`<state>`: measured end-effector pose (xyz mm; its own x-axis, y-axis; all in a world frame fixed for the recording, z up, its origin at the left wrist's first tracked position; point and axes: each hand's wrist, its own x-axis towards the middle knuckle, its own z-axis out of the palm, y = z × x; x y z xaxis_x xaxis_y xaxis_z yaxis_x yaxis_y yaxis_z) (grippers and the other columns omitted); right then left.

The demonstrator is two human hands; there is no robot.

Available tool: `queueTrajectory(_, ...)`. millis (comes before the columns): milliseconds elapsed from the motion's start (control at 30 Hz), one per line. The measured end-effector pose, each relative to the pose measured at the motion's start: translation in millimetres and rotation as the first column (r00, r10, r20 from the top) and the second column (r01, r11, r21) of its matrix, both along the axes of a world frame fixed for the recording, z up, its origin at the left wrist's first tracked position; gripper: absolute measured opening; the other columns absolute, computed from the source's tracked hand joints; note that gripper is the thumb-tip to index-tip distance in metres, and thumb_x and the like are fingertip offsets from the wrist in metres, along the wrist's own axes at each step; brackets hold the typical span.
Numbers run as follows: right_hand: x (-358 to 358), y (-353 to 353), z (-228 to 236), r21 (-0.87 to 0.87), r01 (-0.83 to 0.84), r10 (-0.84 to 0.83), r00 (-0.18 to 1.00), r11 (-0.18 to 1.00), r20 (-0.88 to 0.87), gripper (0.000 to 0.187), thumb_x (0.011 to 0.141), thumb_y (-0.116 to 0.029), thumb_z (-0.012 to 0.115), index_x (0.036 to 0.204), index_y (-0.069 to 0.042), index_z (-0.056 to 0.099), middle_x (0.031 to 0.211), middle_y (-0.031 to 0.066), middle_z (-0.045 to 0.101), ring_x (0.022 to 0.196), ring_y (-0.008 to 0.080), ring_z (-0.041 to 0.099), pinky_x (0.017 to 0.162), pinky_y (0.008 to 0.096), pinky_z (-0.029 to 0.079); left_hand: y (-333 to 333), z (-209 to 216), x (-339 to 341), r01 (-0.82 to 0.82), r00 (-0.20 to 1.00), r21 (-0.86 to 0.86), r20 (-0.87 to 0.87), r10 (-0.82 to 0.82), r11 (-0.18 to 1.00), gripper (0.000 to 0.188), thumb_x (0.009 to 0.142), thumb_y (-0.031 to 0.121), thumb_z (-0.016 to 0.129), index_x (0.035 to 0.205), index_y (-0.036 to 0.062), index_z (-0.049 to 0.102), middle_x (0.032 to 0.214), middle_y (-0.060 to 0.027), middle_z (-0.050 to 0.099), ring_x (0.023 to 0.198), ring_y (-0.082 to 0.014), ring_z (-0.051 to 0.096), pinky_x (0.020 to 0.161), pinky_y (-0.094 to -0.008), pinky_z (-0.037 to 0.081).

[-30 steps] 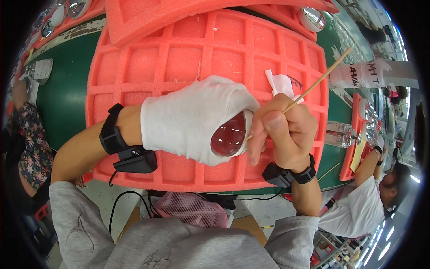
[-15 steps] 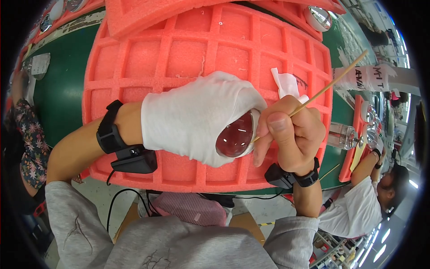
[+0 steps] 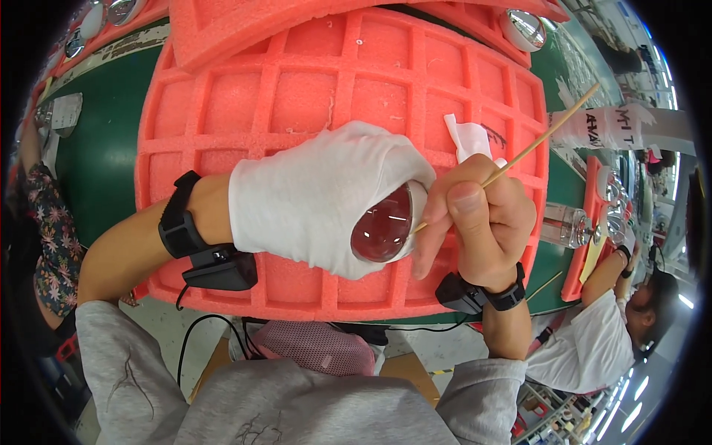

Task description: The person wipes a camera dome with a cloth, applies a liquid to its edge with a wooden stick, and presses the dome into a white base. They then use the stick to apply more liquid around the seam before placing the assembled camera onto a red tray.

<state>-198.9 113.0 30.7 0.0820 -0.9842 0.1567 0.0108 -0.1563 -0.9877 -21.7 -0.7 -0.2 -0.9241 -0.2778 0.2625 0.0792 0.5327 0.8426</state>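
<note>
My left hand (image 3: 326,196), in a white glove, is closed around a shiny round glass dome (image 3: 382,226) that looks dark red in its middle. The dome's open or front face points toward my right hand. Bare and pinched, my right hand (image 3: 486,219) grips a thin wooden stick (image 3: 545,137) between thumb and fingers. The stick's lower tip touches or nearly touches the dome's right rim; its long end points up and right. Both hands are above a pink foam tray (image 3: 304,100) with square pockets. A crumpled white tissue (image 3: 471,139) lies on the tray behind my right hand.
Another pink foam piece (image 3: 245,30) overlaps the tray's far edge. A silvery dome (image 3: 525,30) sits at the far right. A clear bottle (image 3: 565,225) stands on the green table (image 3: 100,170) right of the tray. A person in a white shirt (image 3: 586,345) works at right, another at left.
Both hands, with the dome and the stick, have shifted slightly left. The stick's tip stays at the dome's right rim. Neither grip has changed.
</note>
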Motion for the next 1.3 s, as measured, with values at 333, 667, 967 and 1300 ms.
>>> queueTrajectory(333, -5.0, -11.5, 4.0, -0.18, -0.187, 0.123, 0.94, 0.966, -0.319, 0.024, 0.106, -0.012, 0.044, 0.089, 0.002, 0.054, 0.053, 0.006, 0.059, 0.042, 0.0145, 0.062, 0.044, 0.0232, 0.045, -2.9, 3.1, -0.9, 0.037, 0.998, -0.035, 0.055, -0.035, 0.999, 0.042, 0.062, 0.014, 0.077, 0.099, 0.0062, 0.058, 0.091, -0.0117, 0.063, 0.087, -0.0363, 0.06, 0.079, -0.0436, 0.049)
queueTrajectory(667, -5.9, -3.8, -10.5, -0.224, 0.162, -0.173, 0.985, 0.961, -0.03, 0.016, 0.096, -0.004, 0.055, 0.085, 0.002, 0.064, 0.081, 0.0146, 0.068, 0.06, 0.018, 0.055, 0.06, 0.0289, 0.044, 15.3, 10.2, 5.8, -0.17, 0.985, -0.083, -0.04, 0.167, 0.982, 0.048, 0.065, 0.016, 0.082, 0.105, 0.0075, 0.056, 0.093, -0.0091, 0.066, 0.088, -0.0332, 0.062, 0.084, -0.043, 0.048)
queueTrajectory(967, -13.4, -4.7, 8.8, -0.48, -0.167, -0.22, 0.73, 0.861, -0.648, 0.024, 0.07, 0.003, 0.079, 0.093, 0.002, 0.073, 0.076, 0.007, 0.067, 0.06, 0.0174, 0.055, 0.059, 0.0295, 0.039, 12.9, 5.7, 9.3, -0.177, 0.983, -0.05, -0.064, 0.174, 0.983, 0.051, 0.067, 0.013, 0.08, 0.11, 0.0077, 0.053, 0.094, -0.0049, 0.065, 0.087, -0.0295, 0.061, 0.084, -0.041, 0.046)
queueTrajectory(1300, -11.6, 2.7, 11.1, -0.444, -0.154, -0.2, 0.731, 0.883, -0.653, 0.031, 0.064, 0.004, 0.082, 0.093, -0.003, 0.075, 0.071, 0.0047, 0.061, 0.059, 0.0183, 0.057, 0.052, 0.0305, 0.04, 10.3, 12.5, 8.7, -0.117, 0.987, -0.075, 0.104, 0.124, 0.99, 0.047, 0.067, 0.013, 0.078, 0.107, 0.0086, 0.054, 0.095, -0.0028, 0.064, 0.09, -0.0297, 0.06, 0.086, -0.0418, 0.046)
